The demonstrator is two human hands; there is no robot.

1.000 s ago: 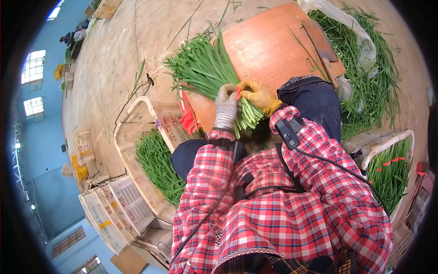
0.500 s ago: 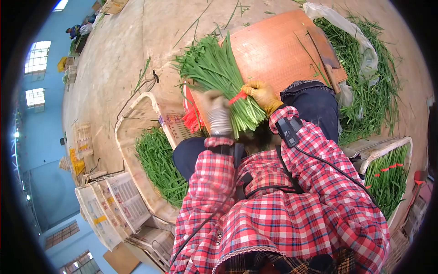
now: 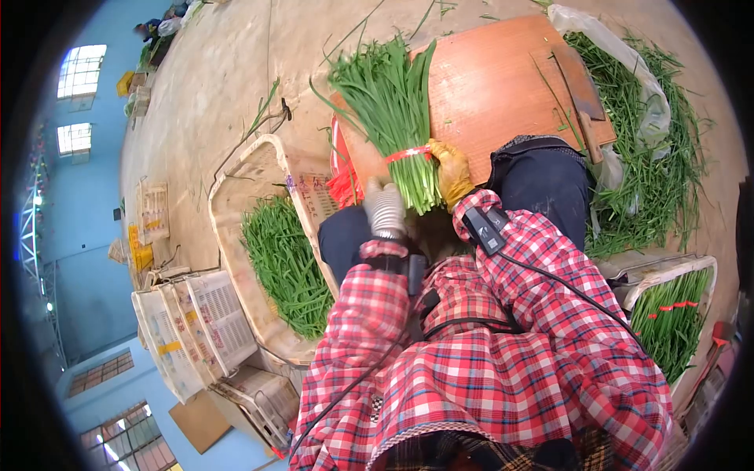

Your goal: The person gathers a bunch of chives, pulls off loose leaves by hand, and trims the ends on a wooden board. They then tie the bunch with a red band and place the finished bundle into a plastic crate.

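Note:
A bundle of garlic chives, with a red tie round its pale stems, leans on the left end of the wooden board. My right hand, in a yellow glove, grips the bundle's right side at the tie. On the other side, my left hand, in a greyish-white glove, is closed against the lower stems; its fingertips are partly hidden. Red strips hang at the board's left edge, just above that hand. A broad-bladed knife lies on the board's right part.
Loose chives fill a crate on the left. At right, more chives lie with a plastic bag, above a crate of tied bundles. Stacked crates stand at lower left. A person is far off.
The bundle has swung more upright. My left hand has come down from across the stems to their left side, and the red tie now lies across the stems. The view has shifted slightly.

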